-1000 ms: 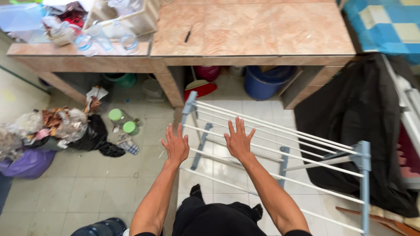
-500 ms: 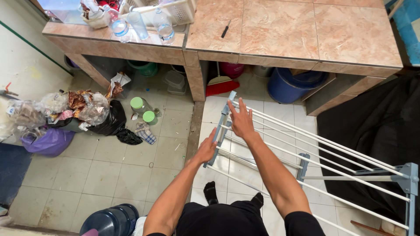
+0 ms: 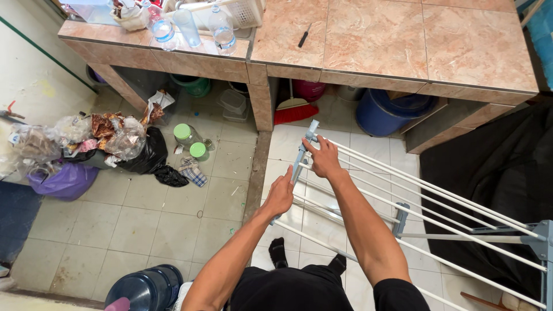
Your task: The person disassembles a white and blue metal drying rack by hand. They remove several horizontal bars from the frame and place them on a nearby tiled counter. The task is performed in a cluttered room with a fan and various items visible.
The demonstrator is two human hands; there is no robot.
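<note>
Gripping rack end [image 3: 303,151], both hands

A tiled counter [image 3: 374,40] runs across ahead of the hands, with bottles [image 3: 190,26] at its left end. Under it stand a blue tub [image 3: 391,112] and a broom [image 3: 294,109]. Left of the hands, rubbish bags [image 3: 86,150] lie on the pale tiled floor [image 3: 144,219]; a black cloth [image 3: 495,167] hangs to their right.

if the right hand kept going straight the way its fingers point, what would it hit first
The right hand grips the grey end bar of the drying rack, fingers pointing up-left. Beyond the bar, probably the tiled pillar under the counter, though depth is unclear.
</note>
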